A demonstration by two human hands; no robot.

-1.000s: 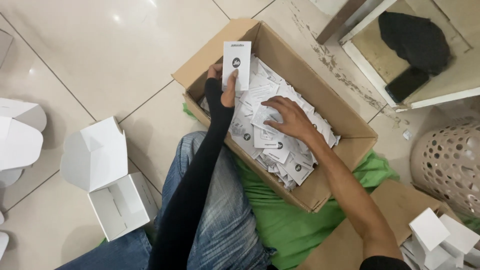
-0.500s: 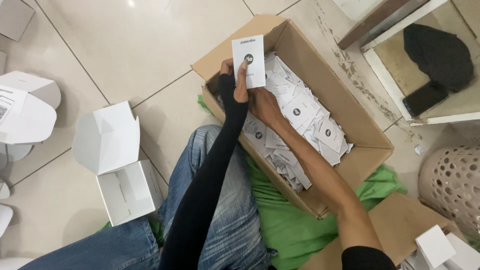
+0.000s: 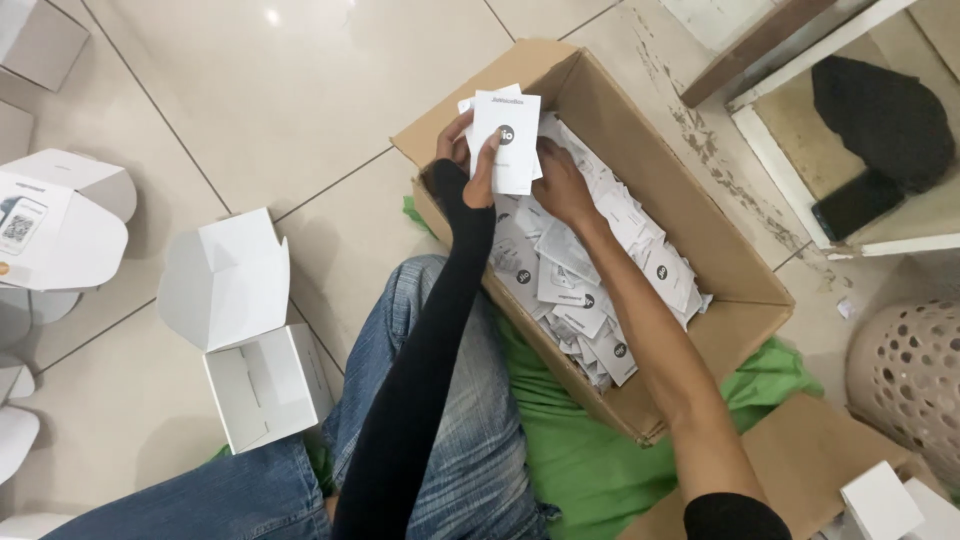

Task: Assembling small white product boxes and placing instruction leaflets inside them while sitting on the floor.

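- Leaflets, a thin stack of white printed slips with a dark round mark on the front one, stand upright above the near-left end of the cardboard box; both hands meet at them.
- Left hand, in a long black sleeve that covers the wrist and part of the palm, is closed on the stack's left edge; its thumb lies across the front slip and its fingers curl behind.
- Right hand, bare to above the elbow, is at the stack's right edge with its fingers bent; whether it pinches the stack or only touches it I cannot tell, since the slips hide the fingertips.
- Loose slips of the same white kind fill the box in a jumbled heap, many showing the same dark round mark; the right forearm lies across them.
- Box flaps are open; the box sits tilted on a green cloth spread on the tiled floor, just beside the person's jeans.
- Small white carton lies open on the floor to the left of the legs, lid flaps raised; more folded white cartons lie further left, well apart from the box.
- Pale perforated basket stands at the right edge; a flat piece of brown cardboard lies near it, with white cartons at the corner.
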